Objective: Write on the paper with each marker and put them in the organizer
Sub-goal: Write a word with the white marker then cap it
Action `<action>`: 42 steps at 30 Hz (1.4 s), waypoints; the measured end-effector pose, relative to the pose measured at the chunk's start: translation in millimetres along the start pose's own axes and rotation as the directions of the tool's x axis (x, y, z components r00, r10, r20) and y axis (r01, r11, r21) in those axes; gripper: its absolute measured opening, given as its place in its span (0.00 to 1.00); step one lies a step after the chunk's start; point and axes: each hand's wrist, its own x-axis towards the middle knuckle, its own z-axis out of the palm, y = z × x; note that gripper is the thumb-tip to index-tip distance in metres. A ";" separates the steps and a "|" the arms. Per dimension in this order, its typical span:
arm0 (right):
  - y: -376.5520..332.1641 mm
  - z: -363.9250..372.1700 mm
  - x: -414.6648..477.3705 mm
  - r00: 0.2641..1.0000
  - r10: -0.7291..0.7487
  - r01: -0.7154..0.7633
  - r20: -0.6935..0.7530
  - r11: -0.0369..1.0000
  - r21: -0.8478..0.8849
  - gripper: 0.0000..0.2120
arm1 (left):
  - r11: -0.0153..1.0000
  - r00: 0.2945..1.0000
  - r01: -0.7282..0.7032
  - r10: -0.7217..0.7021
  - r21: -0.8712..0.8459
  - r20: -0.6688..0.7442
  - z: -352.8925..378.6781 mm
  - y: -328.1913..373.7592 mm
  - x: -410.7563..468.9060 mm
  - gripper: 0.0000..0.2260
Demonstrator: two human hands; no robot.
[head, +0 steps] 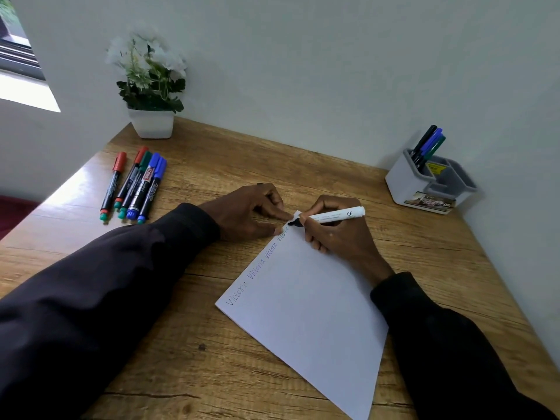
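A white sheet of paper (309,310) lies at an angle on the wooden desk (188,353), with several handwritten words along its upper left edge. My right hand (336,234) grips a white marker (336,215) with a black tip, and the tip touches the paper's far corner. My left hand (251,212) presses fingertips on that same corner beside the tip. Several capped markers (133,184), red, green and blue, lie in a row at the desk's far left. The grey and white organizer (430,183) stands at the far right with three markers (428,145) upright in it.
A white pot of white flowers (150,86) stands at the desk's back left corner against the wall. The wall runs close behind and to the right of the organizer. A window sill shows at the far left.
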 end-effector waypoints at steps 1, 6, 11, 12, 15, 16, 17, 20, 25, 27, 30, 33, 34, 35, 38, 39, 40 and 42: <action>0.0 -0.3 0.1 1.000 0.008 -0.008 -0.003 1.000 -0.002 0.08 | 1.000 1.000 -0.001 0.001 -0.016 -0.005 -0.2 1.9 -1.0 0.09; 0.4 -1.2 -0.3 0.999 0.024 -0.024 -0.022 1.000 0.009 0.11 | 1.000 1.000 0.000 0.000 -0.028 -0.013 -0.3 2.6 -1.1 0.12; 0.1 -0.7 -0.2 0.999 0.028 -0.028 -0.022 1.000 0.003 0.11 | 1.000 1.000 0.013 -0.013 -0.024 -0.012 0.0 0.1 -0.9 0.12; 0.1 -0.7 -0.3 0.999 0.028 -0.028 -0.022 1.000 -0.001 0.11 | 1.000 1.000 0.004 -0.004 -0.020 -0.015 0.1 -0.3 -0.5 0.13; 0.2 -0.2 -0.5 1.000 0.015 -0.015 -0.020 1.000 -0.014 0.10 | 1.000 1.000 -0.015 0.015 -0.007 -0.013 -0.1 -0.8 -0.9 0.13; 0.7 0.2 -0.4 1.000 0.013 -0.013 -0.021 1.000 -0.017 0.09 | 1.000 1.000 -0.024 0.024 0.007 -0.007 0.1 -1.8 -0.7 0.13; 1.1 0.4 -0.2 1.000 0.012 -0.012 -0.022 1.000 -0.020 0.09 | 0.999 0.999 -0.032 0.032 0.017 -0.003 0.3 -2.9 -0.4 0.12; 1.9 0.3 0.1 1.000 0.002 -0.002 -0.017 1.000 -0.017 0.09 | 0.999 0.999 -0.040 0.040 0.016 -0.004 0.6 -4.8 0.5 0.11; 3.7 -1.1 0.7 1.000 -0.012 0.012 -0.026 1.000 0.020 0.09 | 0.999 1.000 -0.024 0.024 0.033 -0.002 1.4 -7.3 1.4 0.12; 3.8 -0.7 0.8 1.000 -0.012 0.013 -0.026 1.000 0.012 0.09 | 0.999 1.000 -0.023 0.023 0.033 0.001 1.4 -7.1 1.5 0.13; 3.5 -0.2 0.9 1.000 -0.001 0.002 -0.026 1.000 0.006 0.09 | 0.999 1.000 -0.025 0.026 0.019 -0.006 0.6 -4.4 0.4 0.12; 2.3 -0.7 0.9 0.999 0.015 -0.015 -0.028 1.000 -0.012 0.10 | 0.999 0.999 -0.036 0.036 0.031 -0.010 0.5 -5.3 0.9 0.12; 1.9 -1.1 0.9 0.999 0.019 -0.019 -0.032 1.000 -0.008 0.11 | 0.999 0.999 -0.033 0.034 0.038 -0.005 0.4 -5.7 0.7 0.13; 1.5 -1.6 0.9 0.999 0.020 -0.020 -0.035 1.000 -0.001 0.11 | 0.998 0.999 -0.034 0.034 0.049 0.002 0.5 -6.8 0.8 0.13; 2.0 -1.8 -0.1 0.999 0.007 -0.006 -0.041 1.000 0.015 0.10 | 0.997 0.999 -0.048 0.049 0.065 0.000 0.7 -8.4 1.2 0.14; 2.4 -1.5 -0.1 0.999 0.004 -0.003 -0.041 1.000 0.017 0.09 | 0.997 0.999 -0.045 0.045 0.059 -0.006 0.8 -8.3 0.8 0.13; 2.6 -1.0 0.1 0.999 -0.001 0.001 -0.038 1.000 0.014 0.08 | 0.998 0.999 -0.037 0.037 0.052 -0.009 0.8 -7.8 0.6 0.12; 2.1 0.4 0.9 1.000 -0.013 0.013 -0.027 1.000 -0.005 0.08 | 0.998 0.999 -0.033 0.033 0.054 -0.003 0.9 -9.0 1.1 0.13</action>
